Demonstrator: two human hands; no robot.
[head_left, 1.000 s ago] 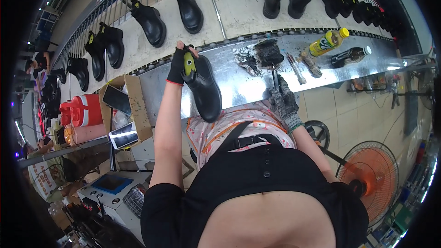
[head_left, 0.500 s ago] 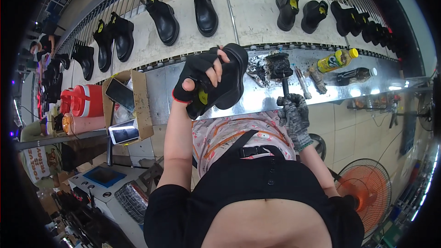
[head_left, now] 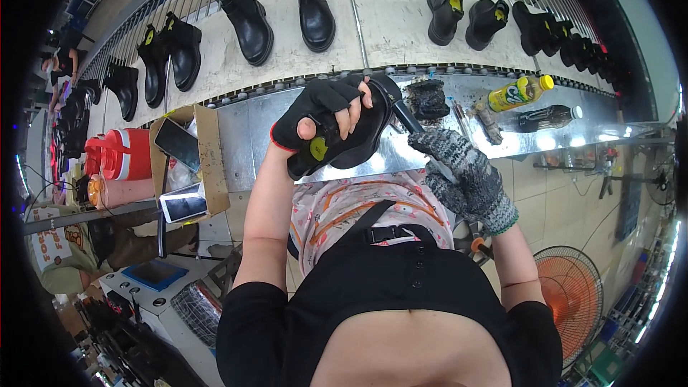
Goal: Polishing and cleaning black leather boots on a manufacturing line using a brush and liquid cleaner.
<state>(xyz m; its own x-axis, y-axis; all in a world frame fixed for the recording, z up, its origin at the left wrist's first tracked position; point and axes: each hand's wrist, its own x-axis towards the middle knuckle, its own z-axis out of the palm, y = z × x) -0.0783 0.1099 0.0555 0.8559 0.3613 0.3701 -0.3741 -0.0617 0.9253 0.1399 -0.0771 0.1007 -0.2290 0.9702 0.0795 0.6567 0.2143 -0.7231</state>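
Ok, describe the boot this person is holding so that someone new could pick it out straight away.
Find the shiny metal bench below the pale conveyor belt of black boots. Just above the bench, the left hand in a black fingerless glove grips a black boot. It alone is off the belt, sole turned up, with a yellow tag.

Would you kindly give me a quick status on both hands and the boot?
Left hand grips black boot, held above the metal bench. Right hand, gloved, holds a tool against it. Nothing between them.

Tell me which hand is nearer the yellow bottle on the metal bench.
Right. The right hand, in a grey knit glove, is just below-left of the yellow bottle; the left hand grips a black boot farther left.
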